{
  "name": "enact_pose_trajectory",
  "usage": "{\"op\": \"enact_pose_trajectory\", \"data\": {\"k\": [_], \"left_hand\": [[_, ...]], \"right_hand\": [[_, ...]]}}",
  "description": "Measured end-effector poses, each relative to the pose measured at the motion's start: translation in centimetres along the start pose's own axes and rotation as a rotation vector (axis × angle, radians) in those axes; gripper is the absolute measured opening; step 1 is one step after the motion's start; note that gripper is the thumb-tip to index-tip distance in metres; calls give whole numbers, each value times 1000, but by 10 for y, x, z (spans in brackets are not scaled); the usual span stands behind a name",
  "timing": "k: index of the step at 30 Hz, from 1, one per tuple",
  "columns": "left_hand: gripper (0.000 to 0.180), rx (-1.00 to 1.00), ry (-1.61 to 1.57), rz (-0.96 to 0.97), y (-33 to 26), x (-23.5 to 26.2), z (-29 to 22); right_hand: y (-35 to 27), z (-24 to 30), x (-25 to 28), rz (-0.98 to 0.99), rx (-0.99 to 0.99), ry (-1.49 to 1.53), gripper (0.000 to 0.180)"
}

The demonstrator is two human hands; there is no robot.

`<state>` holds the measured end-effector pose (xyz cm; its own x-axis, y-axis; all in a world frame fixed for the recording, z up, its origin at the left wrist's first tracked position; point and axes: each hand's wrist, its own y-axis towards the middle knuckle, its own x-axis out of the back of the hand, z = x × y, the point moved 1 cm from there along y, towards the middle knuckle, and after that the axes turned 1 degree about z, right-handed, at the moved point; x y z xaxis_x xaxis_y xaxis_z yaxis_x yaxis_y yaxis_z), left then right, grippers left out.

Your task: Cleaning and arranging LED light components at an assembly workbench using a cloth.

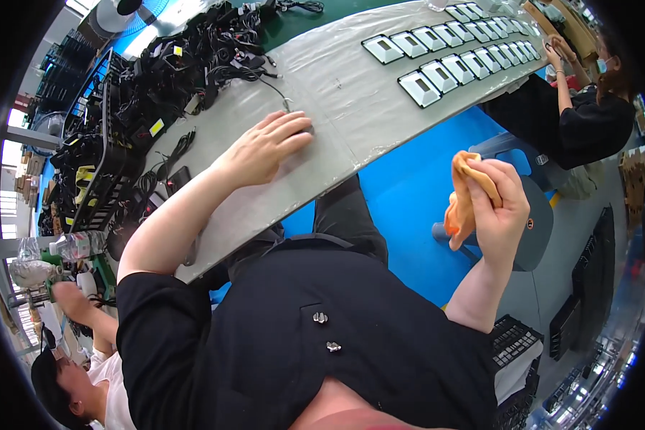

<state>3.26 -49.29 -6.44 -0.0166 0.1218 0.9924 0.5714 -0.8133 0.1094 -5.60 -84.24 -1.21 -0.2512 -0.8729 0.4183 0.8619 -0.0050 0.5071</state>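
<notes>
Black-shirted person seated at the table's near edge, orange cloth (462,201) in hand

Right hand (498,204) is clenched around the cloth, held off the table (351,93) over blue floor; left hand (265,147) lies flat and released by the near edge. Rows of framed panels (444,61) line the far right end, black cables (172,64) the left

Orange cloth (462,201), grey table (351,93), blue floor (416,193)

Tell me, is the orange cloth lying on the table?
No, the orange cloth is held up in the right hand, off the grey table.
</notes>
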Motion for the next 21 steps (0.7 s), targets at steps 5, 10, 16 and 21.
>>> {"op": "enact_pose_trajectory", "data": {"k": [5,10,16,21], "left_hand": [[26,699,-370,-459,-34,-21,-29],[36,917,-28,-895,-60,-36,-62],[76,1131,-175,-581,-91,-51,-44],[60,927,-256,-463,-22,-44,-17]], "right_hand": [[-15,-16,17,-37,-53,-78,15],[-16,-23,17,-44,-108,4,10],[-18,-34,19,-18,-121,50,10],[-21,-40,25,-36,-115,67,13]]}}
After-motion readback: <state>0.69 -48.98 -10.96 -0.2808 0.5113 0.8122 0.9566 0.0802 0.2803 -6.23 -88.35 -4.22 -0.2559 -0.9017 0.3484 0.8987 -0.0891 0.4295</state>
